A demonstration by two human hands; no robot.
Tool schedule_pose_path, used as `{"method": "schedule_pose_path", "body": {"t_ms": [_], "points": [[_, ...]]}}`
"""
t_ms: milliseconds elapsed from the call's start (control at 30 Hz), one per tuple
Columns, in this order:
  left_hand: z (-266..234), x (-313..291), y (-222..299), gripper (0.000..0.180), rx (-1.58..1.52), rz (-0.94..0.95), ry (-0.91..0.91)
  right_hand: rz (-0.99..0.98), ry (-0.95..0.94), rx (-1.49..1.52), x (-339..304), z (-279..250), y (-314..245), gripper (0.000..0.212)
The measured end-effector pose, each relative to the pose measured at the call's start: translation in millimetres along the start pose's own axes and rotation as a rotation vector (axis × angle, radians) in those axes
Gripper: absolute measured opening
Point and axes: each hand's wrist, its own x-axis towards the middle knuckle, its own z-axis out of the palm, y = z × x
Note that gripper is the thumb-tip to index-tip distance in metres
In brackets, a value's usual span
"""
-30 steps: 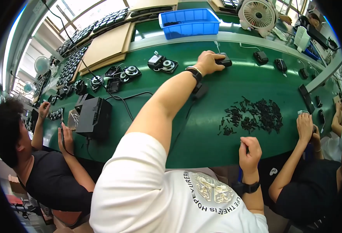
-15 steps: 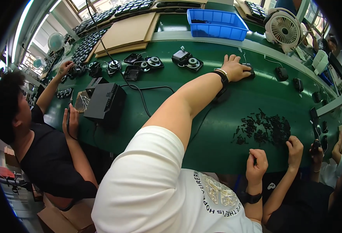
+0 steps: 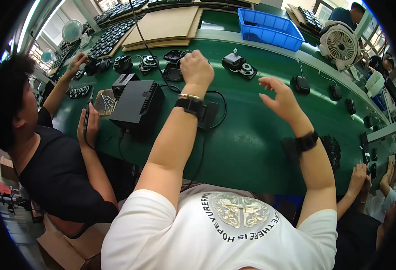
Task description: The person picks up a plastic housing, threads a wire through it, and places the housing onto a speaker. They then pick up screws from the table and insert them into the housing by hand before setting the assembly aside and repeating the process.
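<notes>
My left hand (image 3: 197, 68) reaches over the far side of the green table, its fingers curled and their tips hidden from view. Right beside it lie open black housings (image 3: 173, 72). Whatever it grips is covered by the hand. My right hand (image 3: 279, 96) hovers above the table with thumb and fingers apart, holding nothing. Beyond it, a closed black box with a white wire (image 3: 301, 84) rests on the table. Between my hands, farther back, sit a black housing (image 3: 233, 60) and a speaker driver (image 3: 246, 70).
A black power unit (image 3: 137, 104) with cables stands left of my left arm. A blue bin (image 3: 270, 31) and cardboard sheets (image 3: 162, 27) are at the back. Small black pieces (image 3: 332, 150) lie heaped by my right forearm. A fan (image 3: 340, 44) stands back right; co-workers sit on both sides.
My left hand has left the black box on the right and swung left to the housings. My right hand has risen from beside the small black pieces and opened. The view has shifted slightly.
</notes>
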Motion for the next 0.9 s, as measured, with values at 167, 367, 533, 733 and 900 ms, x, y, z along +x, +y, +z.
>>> {"method": "schedule_pose_path", "body": {"t_ms": [167, 367, 533, 733, 900], "points": [[0, -19, -79, 0.018, 0.3, -0.143, -0.188, -0.132, -0.105, -0.2, 96, 86, 43, 0.051], [-3, -23, -79, 0.014, 0.231, -0.2, -0.17, -0.22, -0.223, -0.319, 176, 150, 49, 0.079], [-13, -31, -71, 0.018, 0.169, -0.045, 0.044, -0.16, -0.512, -0.214, 204, 163, 47, 0.087], [-30, -33, -59, 0.022, -0.208, 0.221, 0.234, -0.142, -0.392, -0.231, 171, 127, 40, 0.088], [-93, -57, -47, 0.036, -1.008, -0.045, -0.4, -0.048, -0.313, -0.134, 82, 67, -7, 0.088]]}}
